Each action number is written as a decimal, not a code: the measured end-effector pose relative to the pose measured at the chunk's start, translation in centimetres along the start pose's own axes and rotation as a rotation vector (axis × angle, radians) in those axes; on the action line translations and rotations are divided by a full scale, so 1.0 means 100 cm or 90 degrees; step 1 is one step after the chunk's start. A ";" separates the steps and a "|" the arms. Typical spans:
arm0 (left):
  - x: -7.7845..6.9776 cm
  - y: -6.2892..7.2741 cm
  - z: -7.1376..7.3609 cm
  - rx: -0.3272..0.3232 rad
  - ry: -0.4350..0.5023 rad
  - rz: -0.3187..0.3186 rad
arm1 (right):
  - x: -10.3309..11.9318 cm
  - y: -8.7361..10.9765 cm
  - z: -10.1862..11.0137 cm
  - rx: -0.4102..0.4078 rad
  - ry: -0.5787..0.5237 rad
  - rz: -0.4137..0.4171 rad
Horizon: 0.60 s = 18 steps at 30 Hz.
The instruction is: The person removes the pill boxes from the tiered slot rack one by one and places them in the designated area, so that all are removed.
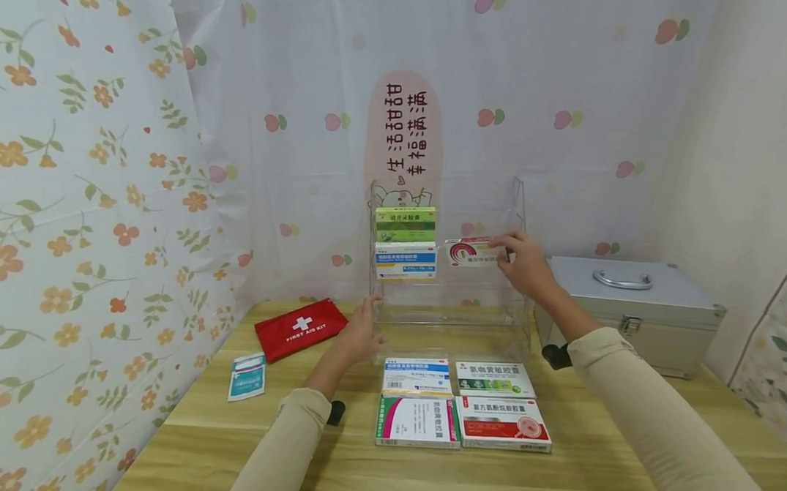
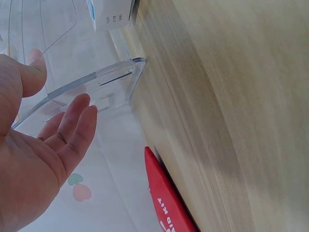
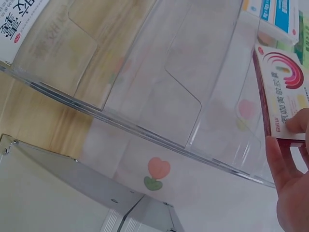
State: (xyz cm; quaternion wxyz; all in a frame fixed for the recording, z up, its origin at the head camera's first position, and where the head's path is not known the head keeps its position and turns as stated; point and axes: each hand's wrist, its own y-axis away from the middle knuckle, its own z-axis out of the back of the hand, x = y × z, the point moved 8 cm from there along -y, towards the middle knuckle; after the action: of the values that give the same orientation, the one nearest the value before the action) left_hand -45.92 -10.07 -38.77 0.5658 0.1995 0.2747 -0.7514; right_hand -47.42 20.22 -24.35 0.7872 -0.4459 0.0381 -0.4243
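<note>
My right hand (image 1: 526,266) pinches a white medicine box (image 1: 467,252) with a pink-red arc by its right end. That box is at the clear display rack (image 1: 450,317), right of a blue-and-white medicine box (image 1: 406,262); above the latter stands a green medicine box (image 1: 405,225). In the right wrist view, thumb and fingers are on opposite faces of the held box (image 3: 280,92). My left hand (image 1: 358,332) is at the rack's left side; in the left wrist view, the side panel's edge (image 2: 87,79) passes between its thumb and curled fingers.
Several medicine boxes (image 1: 419,422) lie in front of the rack. A red first aid pouch (image 1: 300,329) and a small teal-and-white packet (image 1: 247,377) lie left. A silver metal case (image 1: 634,314) stands right. A floral curtain (image 1: 292,160) hangs behind the wooden table (image 1: 588,466).
</note>
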 end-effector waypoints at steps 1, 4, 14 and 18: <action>0.000 0.000 0.000 0.000 0.002 0.001 | 0.001 0.001 0.001 -0.005 0.004 0.003; 0.000 0.001 -0.001 0.004 0.002 0.007 | 0.003 0.005 0.005 -0.013 0.012 0.009; -0.001 0.001 0.000 0.008 -0.004 0.013 | 0.009 0.020 0.016 -0.044 -0.025 0.031; -0.002 0.002 0.000 0.009 0.003 0.016 | 0.013 0.030 0.017 -0.048 -0.046 0.025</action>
State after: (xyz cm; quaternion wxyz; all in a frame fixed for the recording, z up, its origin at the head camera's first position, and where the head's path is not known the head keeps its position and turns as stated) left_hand -45.67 -10.03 -38.68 0.5730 0.2082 0.2684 -0.7458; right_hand -43.94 21.19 -25.13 0.7791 -0.4892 0.0346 -0.3906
